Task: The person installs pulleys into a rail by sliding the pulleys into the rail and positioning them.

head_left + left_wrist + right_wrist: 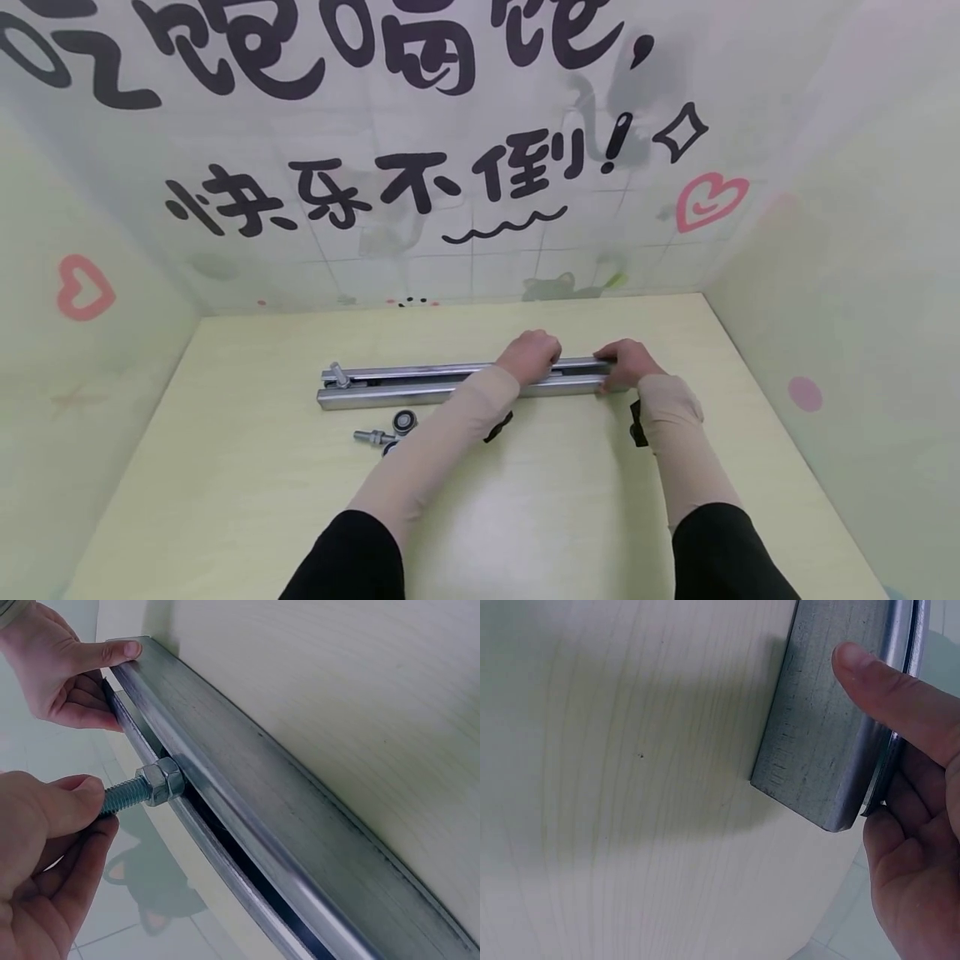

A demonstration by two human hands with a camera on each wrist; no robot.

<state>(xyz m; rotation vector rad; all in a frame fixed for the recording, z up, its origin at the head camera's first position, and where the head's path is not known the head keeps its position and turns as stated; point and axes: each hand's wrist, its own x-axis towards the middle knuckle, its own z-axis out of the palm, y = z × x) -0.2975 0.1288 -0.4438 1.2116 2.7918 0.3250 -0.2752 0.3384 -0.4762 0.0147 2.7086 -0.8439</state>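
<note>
A long silvery metal channel rail (397, 395) lies across the table, its slot facing up. My left hand (530, 358) is over the rail, right of its middle. In the left wrist view the left thumb and fingers pinch a threaded bolt (124, 796), which stands out of the slot with hex nuts (163, 781) at the rail's lips. The bolt's lower end is hidden inside the channel. My right hand (632, 363) grips the rail's right end, thumb (862, 669) flat on the near side wall and fingers curled at the slotted side.
Another bolt (339, 375) stands in the slot near the rail's left end. In front of the rail lie a loose bolt with nuts (373, 437) and a small roller bearing (404, 421). A second dark round piece (390, 448) is partly behind the left sleeve. Printed walls enclose the table.
</note>
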